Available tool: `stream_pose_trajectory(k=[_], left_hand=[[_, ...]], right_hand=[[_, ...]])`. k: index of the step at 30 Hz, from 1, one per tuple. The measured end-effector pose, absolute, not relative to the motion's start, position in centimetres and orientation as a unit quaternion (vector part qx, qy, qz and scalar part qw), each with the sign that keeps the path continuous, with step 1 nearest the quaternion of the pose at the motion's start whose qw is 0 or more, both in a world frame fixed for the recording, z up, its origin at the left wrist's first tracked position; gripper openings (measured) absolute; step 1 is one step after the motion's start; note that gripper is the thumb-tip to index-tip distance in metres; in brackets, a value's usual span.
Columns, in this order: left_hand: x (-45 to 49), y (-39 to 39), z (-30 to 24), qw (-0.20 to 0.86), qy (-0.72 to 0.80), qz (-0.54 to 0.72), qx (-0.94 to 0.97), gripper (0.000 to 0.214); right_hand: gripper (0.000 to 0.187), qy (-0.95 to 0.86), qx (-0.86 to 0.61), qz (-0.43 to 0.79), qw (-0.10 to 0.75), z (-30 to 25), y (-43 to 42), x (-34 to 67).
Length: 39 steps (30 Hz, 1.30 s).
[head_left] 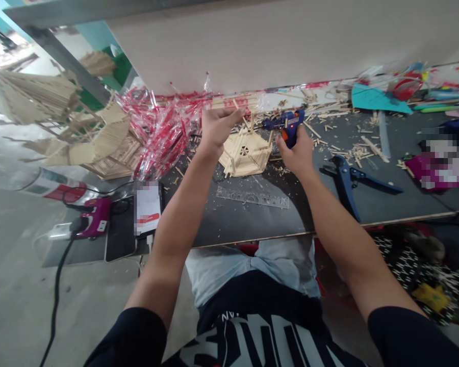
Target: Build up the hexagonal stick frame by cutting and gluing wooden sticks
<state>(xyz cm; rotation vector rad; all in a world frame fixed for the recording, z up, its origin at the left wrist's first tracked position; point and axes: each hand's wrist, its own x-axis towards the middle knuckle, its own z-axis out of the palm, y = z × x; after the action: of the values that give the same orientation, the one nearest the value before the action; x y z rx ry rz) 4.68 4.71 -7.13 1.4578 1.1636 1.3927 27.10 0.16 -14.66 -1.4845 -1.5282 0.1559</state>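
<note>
A small model of pale wooden sticks (245, 153) sits on the dark work board (252, 214). My left hand (217, 126) hovers over its left side, fingers pinched on a thin wooden stick (245, 121) that points down at the model. My right hand (297, 149) is wrapped round the orange grip of a blue glue gun (285, 122), whose nozzle points left toward the model's top. A clear ruler (252, 197) lies just in front of the model.
Blue cutting pliers (348, 178) lie right of my right arm. Red-and-clear wrappers (160, 127) and finished stick models (99, 142) pile up at the left. A phone (147, 209) and purple tool (95, 216) lie at the board's left end. Stick scraps litter the back.
</note>
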Motion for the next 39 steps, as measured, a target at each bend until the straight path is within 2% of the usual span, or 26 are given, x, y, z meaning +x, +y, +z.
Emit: stream_pose_trajectory(k=[10,14,26,35,39], left_hand=[[4.90,4.83,-7.56,0.366,0.487,0.520,0.599,0.018],[4.84,4.60,-7.30,0.365,0.478,0.525,0.602,0.015],[4.85,4.66,-7.48,0.352,0.496,0.526,0.594,0.028],[5.11,4.65,-7.59,0.355,0.486,0.535,0.593,0.021],[5.17,4.60,-7.48,0.355,0.491,0.539,0.585,0.019]], right_hand=[[0.048,-0.651,-0.606,0.069,0.452,-14.49,0.03,27.27],[0.044,-0.658,-0.607,0.074,0.440,-14.42,0.09,27.45],[0.039,-0.664,-0.605,0.070,0.434,-14.47,0.19,27.54],[0.042,-0.657,-0.607,0.067,0.442,-14.46,0.24,27.57],[0.038,-0.649,-0.610,0.062,0.449,-14.32,0.06,27.35]])
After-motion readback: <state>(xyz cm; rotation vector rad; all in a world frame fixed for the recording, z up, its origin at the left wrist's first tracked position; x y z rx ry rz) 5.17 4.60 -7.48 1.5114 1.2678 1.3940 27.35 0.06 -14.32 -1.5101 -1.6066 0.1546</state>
